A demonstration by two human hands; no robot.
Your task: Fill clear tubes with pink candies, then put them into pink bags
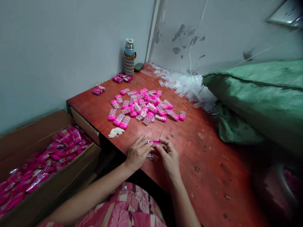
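Here we are, pink packet (pixel 155 142) at table (pixel 189 195) edge, pinched between fingers of our left hand (pixel 137 154) and right hand (pixel 170 159)! Wrapped packs (pixel 68 140) heaped in box (pixel 68 171); many pink-capped containers (pixel 151 107) lie loose, unwrapped.

At 11 o'clock we find a bottle (pixel 129 60) upright in a patterned sleeve (pixel 129 65), near the wall (pixel 94 34). Just beside it, between 11 and 12, we record a dark, rounded case (pixel 139 67). At 8 o'clock we note a crumpled white scrap (pixel 116 132) on the red table (pixel 201 189). Dark patches (pixel 179 32) mark the wall at 1 o'clock, where we observe a thin pale cord (pixel 190 52). We log a framed item (pixel 287 15) at 2 o'clock, partly seen, and a green sack (pixel 258 91) toward 3.
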